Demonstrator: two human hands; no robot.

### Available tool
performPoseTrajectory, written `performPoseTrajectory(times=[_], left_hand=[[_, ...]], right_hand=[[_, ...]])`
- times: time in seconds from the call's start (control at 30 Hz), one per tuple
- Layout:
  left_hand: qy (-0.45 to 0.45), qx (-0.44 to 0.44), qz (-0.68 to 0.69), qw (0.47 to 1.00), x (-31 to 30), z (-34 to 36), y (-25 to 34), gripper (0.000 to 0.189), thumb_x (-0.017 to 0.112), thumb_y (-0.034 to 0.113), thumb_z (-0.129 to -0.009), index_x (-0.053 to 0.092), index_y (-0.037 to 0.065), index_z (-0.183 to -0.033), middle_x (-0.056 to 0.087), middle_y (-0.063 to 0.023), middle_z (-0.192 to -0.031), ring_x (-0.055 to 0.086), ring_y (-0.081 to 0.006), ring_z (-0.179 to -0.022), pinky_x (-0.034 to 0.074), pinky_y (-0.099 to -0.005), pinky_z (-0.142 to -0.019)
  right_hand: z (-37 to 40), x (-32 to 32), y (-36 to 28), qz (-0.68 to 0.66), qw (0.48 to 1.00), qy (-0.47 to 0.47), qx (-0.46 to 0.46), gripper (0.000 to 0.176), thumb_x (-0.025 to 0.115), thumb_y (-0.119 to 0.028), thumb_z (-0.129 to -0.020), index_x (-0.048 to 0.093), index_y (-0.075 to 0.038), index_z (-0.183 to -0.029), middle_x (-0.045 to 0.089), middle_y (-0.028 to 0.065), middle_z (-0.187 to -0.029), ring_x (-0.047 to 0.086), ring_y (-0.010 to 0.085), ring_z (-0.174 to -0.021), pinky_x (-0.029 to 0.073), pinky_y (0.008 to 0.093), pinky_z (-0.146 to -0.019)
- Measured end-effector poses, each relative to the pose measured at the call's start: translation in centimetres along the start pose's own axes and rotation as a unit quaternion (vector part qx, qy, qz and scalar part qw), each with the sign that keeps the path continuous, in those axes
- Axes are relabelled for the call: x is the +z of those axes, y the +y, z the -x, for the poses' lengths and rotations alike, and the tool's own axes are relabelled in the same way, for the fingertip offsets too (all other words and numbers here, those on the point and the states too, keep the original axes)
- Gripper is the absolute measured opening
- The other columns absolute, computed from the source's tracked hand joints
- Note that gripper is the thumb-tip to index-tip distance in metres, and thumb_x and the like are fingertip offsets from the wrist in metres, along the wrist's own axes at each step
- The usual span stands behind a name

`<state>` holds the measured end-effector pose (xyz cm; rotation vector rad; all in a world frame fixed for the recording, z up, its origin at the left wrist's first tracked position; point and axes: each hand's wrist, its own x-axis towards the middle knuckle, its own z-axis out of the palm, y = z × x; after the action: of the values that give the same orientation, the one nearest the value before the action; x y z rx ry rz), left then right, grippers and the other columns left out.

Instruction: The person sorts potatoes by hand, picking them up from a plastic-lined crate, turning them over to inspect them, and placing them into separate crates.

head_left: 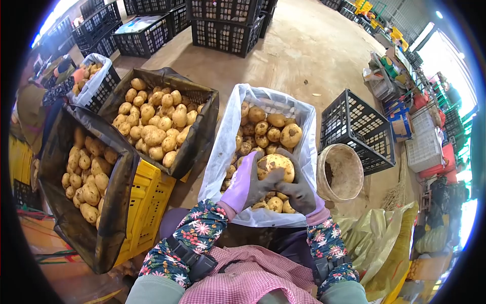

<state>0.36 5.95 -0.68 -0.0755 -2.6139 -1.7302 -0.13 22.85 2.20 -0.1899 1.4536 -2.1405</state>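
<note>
Both my hands wear purple and grey gloves. Between them is a large potato (276,167) with dark patches of soil. My left hand (257,183) wraps its left and lower side, and my right hand (299,188) holds its right side. Beneath them stands a crate lined with white plastic (221,152), holding potatoes (261,127), some of them soiled. The fingers of both hands hide part of the crate's contents.
To the left are two dark-lined crates (124,202) of potatoes, one of them yellow. A round bin (349,190) and a black crate (354,131) stand right. Stacked crates (225,35) are behind. A co-worker (38,96) is at far left; a sack (379,243) lies lower right.
</note>
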Motion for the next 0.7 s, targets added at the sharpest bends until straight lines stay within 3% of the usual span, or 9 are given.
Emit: performPoseTrajectory(times=[0.03, 0.13, 0.23, 0.27, 0.33, 0.4, 0.47, 0.53, 0.7], left_hand=[[0.022, -0.005, 0.067, 0.998, -0.2, 0.0, 0.5, 0.052, 0.063, 0.040, -0.087, 0.051, -0.005, -0.111, 0.061, -0.0245, -0.100, 0.060, -0.0364, -0.089, 0.048, -0.0404, -0.078], [0.030, -0.045, 0.106, 0.993, 0.1, -1.1, -0.3, 0.039, 0.058, 0.035, -0.092, 0.053, -0.004, -0.096, 0.061, -0.0196, -0.086, 0.060, -0.0282, -0.074, 0.048, -0.0384, -0.068], [0.002, -0.117, 0.271, 0.956, -0.3, -1.7, -1.4, 0.038, 0.056, 0.035, -0.093, 0.056, -0.002, -0.102, 0.059, -0.0095, -0.093, 0.057, -0.0160, -0.080, 0.048, -0.0307, -0.071], [-0.008, -0.153, 0.376, 0.914, -0.1, -1.7, -1.8, 0.038, 0.056, 0.036, -0.094, 0.056, 0.000, -0.108, 0.058, -0.0054, -0.099, 0.057, -0.0123, -0.084, 0.048, -0.0264, -0.074], [-0.013, -0.114, 0.381, 0.918, 0.2, -1.6, -1.7, 0.042, 0.057, 0.037, -0.094, 0.056, -0.001, -0.112, 0.058, -0.0043, -0.103, 0.056, -0.0111, -0.090, 0.048, -0.0253, -0.077], [-0.033, 0.039, 0.140, 0.989, 0.0, -1.1, -0.9, 0.044, 0.056, 0.037, -0.094, 0.056, -0.002, -0.115, 0.059, -0.0052, -0.105, 0.055, -0.0101, -0.094, 0.048, -0.0248, -0.078], [-0.041, 0.039, 0.139, 0.989, 0.2, -1.4, -2.1, 0.041, 0.054, 0.033, -0.096, 0.055, -0.003, -0.114, 0.060, -0.0056, -0.103, 0.056, -0.0100, -0.092, 0.048, -0.0247, -0.078], [-0.043, -0.092, 0.216, 0.971, -0.1, -1.8, -3.0, 0.033, 0.056, 0.026, -0.095, 0.058, -0.003, -0.111, 0.060, -0.0052, -0.100, 0.057, -0.0097, -0.090, 0.048, -0.0247, -0.078], [0.035, -0.121, 0.405, 0.906, -0.3, -1.4, -1.9, 0.027, 0.055, 0.025, -0.095, 0.063, 0.000, -0.099, 0.061, -0.0034, -0.094, 0.057, -0.0098, -0.082, 0.048, -0.0240, -0.074]], right_hand=[[0.0, 0.4, 0.4, 0.079, 0.997, 0.015, -0.007, 0.080, 0.064, -0.003, -0.077, 0.023, -0.005, -0.145, 0.040, 0.0105, -0.137, 0.042, 0.0191, -0.125, 0.035, 0.0312, -0.104], [0.1, 0.5, 1.3, 0.139, 0.989, 0.052, -0.017, 0.076, 0.062, 0.000, -0.078, 0.026, -0.006, -0.144, 0.042, 0.0094, -0.134, 0.045, 0.0193, -0.122, 0.040, 0.0310, -0.101], [0.5, 0.0, -0.3, -0.091, 0.994, 0.054, 0.016, 0.072, 0.058, 0.004, -0.076, 0.031, -0.006, -0.142, 0.047, 0.0104, -0.131, 0.049, 0.0219, -0.121, 0.042, 0.0321, -0.101], [0.4, -0.2, -0.4, -0.091, 0.994, 0.055, 0.013, 0.072, 0.058, 0.004, -0.076, 0.031, -0.006, -0.142, 0.047, 0.0104, -0.131, 0.049, 0.0219, -0.121, 0.042, 0.0321, -0.101], [0.3, -0.7, -0.2, -0.116, 0.993, 0.035, -0.009, 0.073, 0.057, 0.004, -0.074, 0.031, -0.005, -0.142, 0.047, 0.0108, -0.132, 0.049, 0.0227, -0.121, 0.042, 0.0321, -0.102], [0.2, -1.8, 1.1, -0.070, 0.996, 0.045, -0.016, 0.071, 0.057, 0.003, -0.075, 0.032, -0.005, -0.141, 0.047, 0.0107, -0.132, 0.049, 0.0212, -0.121, 0.042, 0.0313, -0.102], [0.4, -2.0, 1.4, 0.062, 0.996, 0.050, -0.043, 0.072, 0.062, 0.001, -0.075, 0.033, -0.004, -0.141, 0.047, 0.0101, -0.132, 0.049, 0.0196, -0.121, 0.042, 0.0310, -0.102], [0.6, -0.9, 0.6, 0.080, 0.994, 0.035, -0.060, 0.075, 0.065, 0.002, -0.073, 0.034, -0.003, -0.140, 0.047, 0.0097, -0.132, 0.048, 0.0193, -0.121, 0.041, 0.0311, -0.102], [-0.1, -0.7, 0.5, 0.009, 0.999, 0.026, -0.042, 0.085, 0.074, 0.006, -0.064, 0.035, -0.002, -0.140, 0.046, 0.0090, -0.133, 0.048, 0.0195, -0.121, 0.040, 0.0320, -0.103]])
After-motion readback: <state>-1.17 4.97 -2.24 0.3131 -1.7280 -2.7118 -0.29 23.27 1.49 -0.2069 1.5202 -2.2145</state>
